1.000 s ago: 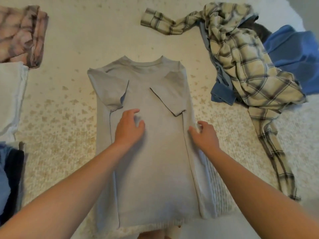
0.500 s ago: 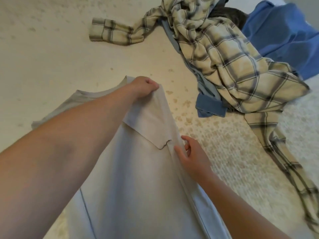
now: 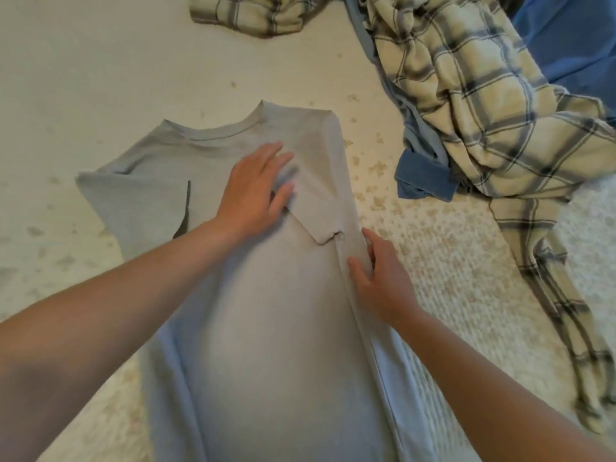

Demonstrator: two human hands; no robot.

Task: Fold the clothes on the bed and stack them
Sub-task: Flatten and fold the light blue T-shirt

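**Side folds pressed down, cross-fold not yet made**

Nearest the person, the grey T-shirt (image 3: 266,328) lies face down along the bed (image 3: 83,61), its hem out of view below and both long sides turned in toward the middle. The right hand (image 3: 380,278) rests on the shirt's right folded edge, fingers loosely spread and gripping nothing, just beside the corner of the turned-in right sleeve (image 3: 316,201). A little farther up, the left hand (image 3: 253,191) lies flat with fingers extended, pressing the chest area at the sleeve's inner edge. The left sleeve (image 3: 133,195) lies folded over the body, a dark slit showing where its edge lifts slightly.

Beyond the collar, well apart to the right, a cream plaid shirt (image 3: 466,111) is heaped over blue garments (image 3: 566,45), unfolded.

Risks, as a judgement: the soft bed gives little support, so when both hands lift for the bottom-to-top fold, the narrow right flap could spring open or the sleeve corner could slip out. The raised left sleeve edge may bunch and leave the bundle lopsided, which would make a stack lean.
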